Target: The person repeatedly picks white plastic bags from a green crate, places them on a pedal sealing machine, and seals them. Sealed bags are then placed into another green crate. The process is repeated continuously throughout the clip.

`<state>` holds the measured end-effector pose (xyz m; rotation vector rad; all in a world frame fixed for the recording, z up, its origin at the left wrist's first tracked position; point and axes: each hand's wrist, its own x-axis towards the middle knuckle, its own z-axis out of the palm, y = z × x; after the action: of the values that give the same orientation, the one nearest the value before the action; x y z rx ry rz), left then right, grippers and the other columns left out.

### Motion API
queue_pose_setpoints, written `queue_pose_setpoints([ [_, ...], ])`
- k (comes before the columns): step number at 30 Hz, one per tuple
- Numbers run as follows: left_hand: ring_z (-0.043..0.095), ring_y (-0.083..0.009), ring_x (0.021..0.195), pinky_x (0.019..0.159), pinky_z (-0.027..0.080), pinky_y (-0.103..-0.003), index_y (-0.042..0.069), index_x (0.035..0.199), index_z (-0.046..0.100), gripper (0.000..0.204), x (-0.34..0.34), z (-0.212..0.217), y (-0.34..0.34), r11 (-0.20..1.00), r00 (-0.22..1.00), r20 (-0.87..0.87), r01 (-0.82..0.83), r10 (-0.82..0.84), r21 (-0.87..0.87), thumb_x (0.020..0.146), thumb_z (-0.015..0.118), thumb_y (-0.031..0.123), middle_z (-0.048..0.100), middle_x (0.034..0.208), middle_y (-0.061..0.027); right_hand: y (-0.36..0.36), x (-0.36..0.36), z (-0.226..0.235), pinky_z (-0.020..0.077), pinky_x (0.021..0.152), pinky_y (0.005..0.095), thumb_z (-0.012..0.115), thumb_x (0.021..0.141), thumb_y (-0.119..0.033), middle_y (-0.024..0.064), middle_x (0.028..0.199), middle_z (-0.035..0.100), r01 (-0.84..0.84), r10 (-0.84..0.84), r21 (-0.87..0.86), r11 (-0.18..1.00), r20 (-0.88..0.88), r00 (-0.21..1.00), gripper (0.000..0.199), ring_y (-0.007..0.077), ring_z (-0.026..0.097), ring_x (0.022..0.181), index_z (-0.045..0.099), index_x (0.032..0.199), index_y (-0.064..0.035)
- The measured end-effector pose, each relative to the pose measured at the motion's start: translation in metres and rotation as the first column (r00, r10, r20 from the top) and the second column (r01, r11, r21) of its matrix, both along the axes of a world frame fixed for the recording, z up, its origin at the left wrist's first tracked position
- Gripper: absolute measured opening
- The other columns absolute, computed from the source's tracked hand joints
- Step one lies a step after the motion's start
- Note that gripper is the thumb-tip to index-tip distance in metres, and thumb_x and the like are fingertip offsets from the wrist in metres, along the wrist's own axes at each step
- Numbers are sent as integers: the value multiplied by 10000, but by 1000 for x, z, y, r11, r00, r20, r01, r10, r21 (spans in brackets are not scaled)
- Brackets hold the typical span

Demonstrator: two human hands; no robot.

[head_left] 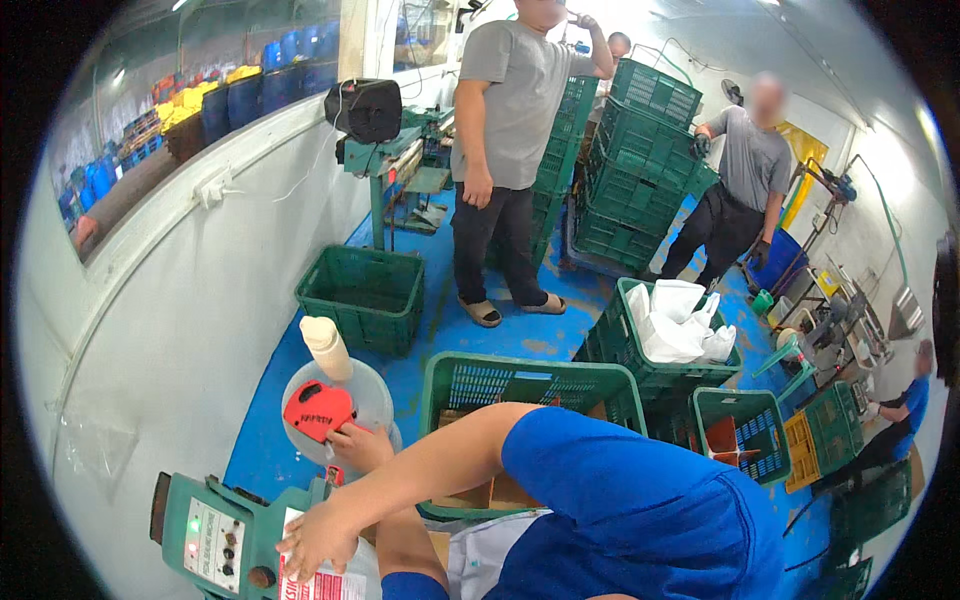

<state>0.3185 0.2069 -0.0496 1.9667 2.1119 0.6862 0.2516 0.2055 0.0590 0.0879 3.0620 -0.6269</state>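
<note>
At the far left a white wall (180, 330) runs back toward a window ledge, and at the bottom left stands a green machine (225, 535) with dials and a small lit lamp on its panel. The arms are crossed. The right hand (318, 540), reaching across from the blue-sleeved arm, lies flat and spread on a white packet with red print (330, 583) that rests against the machine's edge; its fingers are loose and pressing down, not curled around anything. Just above it, the left hand (358, 445) is clenched on a red handheld labelling tool (317, 411), which it holds over a round clear plastic container (370, 395) on the blue floor (265, 440). A cream-coloured bottle (327, 347) stands tilted in that container, just beside the red tool. Behind these sits an open green crate (362, 297). Nearer the middle, a second green crate (530, 385) lies right behind the right forearm, with cardboard showing inside. A person in a grey shirt (505, 150) stands further back. To the right, another green crate holds white bags (680, 320), tall stacks of green crates (640, 160) rise behind, and a second person in grey (740, 190) leans on them.
</note>
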Motion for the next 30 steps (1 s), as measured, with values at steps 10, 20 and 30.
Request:
queue_pose_setpoints([
  [10, 512, -275, 1038, 874, 453, -424, 68, 1048, 483, 427, -5, 35, -36, 938, 44, 997, 343, -58, 40, 708, 723, 166, 498, 1152, -140, 16, -18, 10, 209, 1088, 502, 677, 743, -407, 65, 1491, 249, -161, 156, 15, 987, 161, 975, 788, 394, 201, 1352, 324, 1413, -191],
  [20, 490, -198, 1115, 965, 358, -303, 73, 1223, 389, 712, -145, 115, -324, 872, 264, 957, 489, -116, -30, 589, 702, -14, 517, 1154, -75, 5, -6, 76, 122, 1148, 410, 547, 811, -71, 23, 1511, 174, -23, 78, -141, 990, 399, 913, 698, 266, 134, 1394, 265, 1433, -216],
  [30, 587, -382, 776, 696, 473, -423, -4, 1074, 536, 486, -195, 152, -301, 993, 966, 257, 11, -42, 120, 655, 673, 200, 591, 819, -186, -7, -1, 88, 106, 1145, 416, 404, 767, 112, -15, 1526, 102, 111, -54, -116, 987, 411, 910, 765, 259, 80, 1405, 288, 1425, -261],
])
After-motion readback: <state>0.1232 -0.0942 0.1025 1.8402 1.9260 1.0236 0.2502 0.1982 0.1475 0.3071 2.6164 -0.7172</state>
